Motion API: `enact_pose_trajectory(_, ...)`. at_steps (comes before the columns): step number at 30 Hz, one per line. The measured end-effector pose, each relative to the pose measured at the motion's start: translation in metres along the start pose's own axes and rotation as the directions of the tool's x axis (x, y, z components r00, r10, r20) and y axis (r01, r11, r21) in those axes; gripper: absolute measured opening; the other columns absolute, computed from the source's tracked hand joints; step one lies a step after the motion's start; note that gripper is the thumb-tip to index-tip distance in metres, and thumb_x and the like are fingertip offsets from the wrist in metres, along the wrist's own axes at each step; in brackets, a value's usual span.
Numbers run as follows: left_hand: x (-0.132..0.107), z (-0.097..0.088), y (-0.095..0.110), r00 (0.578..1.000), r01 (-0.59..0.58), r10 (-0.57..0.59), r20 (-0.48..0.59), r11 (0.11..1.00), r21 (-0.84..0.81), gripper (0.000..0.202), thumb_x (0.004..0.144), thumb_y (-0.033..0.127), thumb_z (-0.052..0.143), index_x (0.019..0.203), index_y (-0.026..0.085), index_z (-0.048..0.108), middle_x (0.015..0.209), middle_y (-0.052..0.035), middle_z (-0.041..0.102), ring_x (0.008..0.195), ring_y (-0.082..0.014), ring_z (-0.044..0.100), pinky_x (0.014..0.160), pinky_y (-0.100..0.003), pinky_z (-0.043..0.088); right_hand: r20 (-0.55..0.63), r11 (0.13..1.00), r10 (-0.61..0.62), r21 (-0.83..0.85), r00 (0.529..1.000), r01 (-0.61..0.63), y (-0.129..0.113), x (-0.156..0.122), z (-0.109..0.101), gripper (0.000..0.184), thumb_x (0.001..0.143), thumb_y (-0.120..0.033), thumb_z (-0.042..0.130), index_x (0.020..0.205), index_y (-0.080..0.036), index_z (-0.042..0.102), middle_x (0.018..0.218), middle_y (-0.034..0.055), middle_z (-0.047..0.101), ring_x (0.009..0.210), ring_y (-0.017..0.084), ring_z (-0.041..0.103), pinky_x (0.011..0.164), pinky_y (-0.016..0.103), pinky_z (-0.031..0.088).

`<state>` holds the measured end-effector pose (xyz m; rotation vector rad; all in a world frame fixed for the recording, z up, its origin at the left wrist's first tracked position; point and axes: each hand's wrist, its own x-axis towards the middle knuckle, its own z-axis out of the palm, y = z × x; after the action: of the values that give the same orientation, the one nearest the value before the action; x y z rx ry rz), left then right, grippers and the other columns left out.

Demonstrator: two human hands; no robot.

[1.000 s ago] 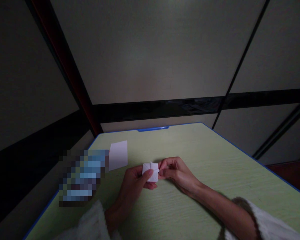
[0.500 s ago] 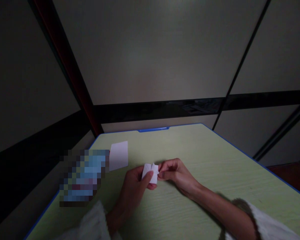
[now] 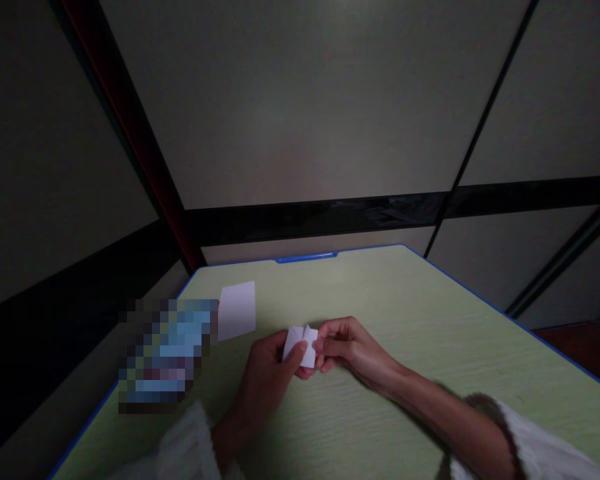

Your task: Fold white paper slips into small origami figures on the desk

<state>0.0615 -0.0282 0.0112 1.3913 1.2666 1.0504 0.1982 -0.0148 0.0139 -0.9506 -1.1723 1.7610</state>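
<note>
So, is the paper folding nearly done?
Partway. The small white folded paper already shows several creases and flaps. The left hand and right hand pinch it above the pale green table. A flat white paper sheet nearby lies untouched.

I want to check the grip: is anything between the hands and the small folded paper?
Nothing visible. The left hand and right hand both pinch the folded paper directly; the flat white sheet lies apart, farther left.
</note>
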Motion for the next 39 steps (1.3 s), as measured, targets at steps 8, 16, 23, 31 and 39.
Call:
enact_pose_trajectory(8,0.002,0.000,-0.001,0.997,0.029,-0.020,0.078,0.994,-0.105,0.020,0.063,0.029,0.055,0.064,0.010,0.062,0.053,-0.0017,0.062,0.047,-0.0133,0.055,0.045,-0.022,0.044,-0.001,0.999,-0.043,-0.033,0.999,0.043,-0.001,-0.001,0.000,0.019,0.048,-0.020,0.066,0.049,-0.009,0.050,0.043,0.0001,0.057,0.039,0.006,0.048,0.044,0.019,0.039)
enact_pose_trajectory(16,0.005,-0.003,-0.004,0.973,0.119,-0.074,0.221,0.972,-0.201,0.017,0.061,0.025,0.054,0.065,0.010,0.060,0.049,-0.0002,0.060,0.041,-0.0096,0.052,0.041,-0.020,0.042,0.085,0.998,-0.010,-0.054,0.996,0.015,-0.002,0.003,-0.006,0.013,0.053,-0.018,0.059,0.050,-0.010,0.048,0.041,-0.0023,0.053,0.037,0.006,0.047,0.042,0.019,0.036)
enact_pose_trajectory(23,0.004,-0.001,-0.004,0.965,0.093,-0.055,0.255,0.986,-0.140,0.016,0.063,0.024,0.051,0.059,0.010,0.058,0.047,-0.0007,0.059,0.039,-0.0094,0.051,0.040,-0.020,0.041,0.112,0.981,-0.006,-0.191,0.994,0.028,-0.005,0.002,-0.008,0.014,0.057,-0.020,0.055,0.051,-0.011,0.047,0.039,-0.0043,0.049,0.035,0.004,0.044,0.040,0.018,0.036)
enact_pose_trajectory(31,0.003,-0.001,-0.006,0.953,0.041,-0.010,0.302,0.994,-0.097,0.016,0.064,0.022,0.050,0.058,0.009,0.057,0.046,-0.0010,0.058,0.038,-0.0090,0.050,0.039,-0.019,0.040,0.255,0.966,0.019,-0.253,0.967,0.048,-0.001,0.003,-0.013,0.010,0.062,-0.018,0.051,0.056,-0.010,0.048,0.043,-0.0042,0.051,0.036,0.003,0.045,0.039,0.016,0.036)
enact_pose_trajectory(39,0.000,-0.001,-0.002,0.933,0.036,-0.004,0.360,0.996,-0.083,0.019,0.065,0.024,0.049,0.058,0.009,0.058,0.048,-0.0024,0.058,0.037,-0.0085,0.049,0.039,-0.018,0.039,0.401,0.975,0.103,-0.220,0.910,-0.014,-0.005,0.000,-0.021,0.010,0.067,-0.018,0.048,0.063,-0.009,0.051,0.052,-0.0017,0.054,0.045,0.003,0.050,0.047,0.016,0.041)
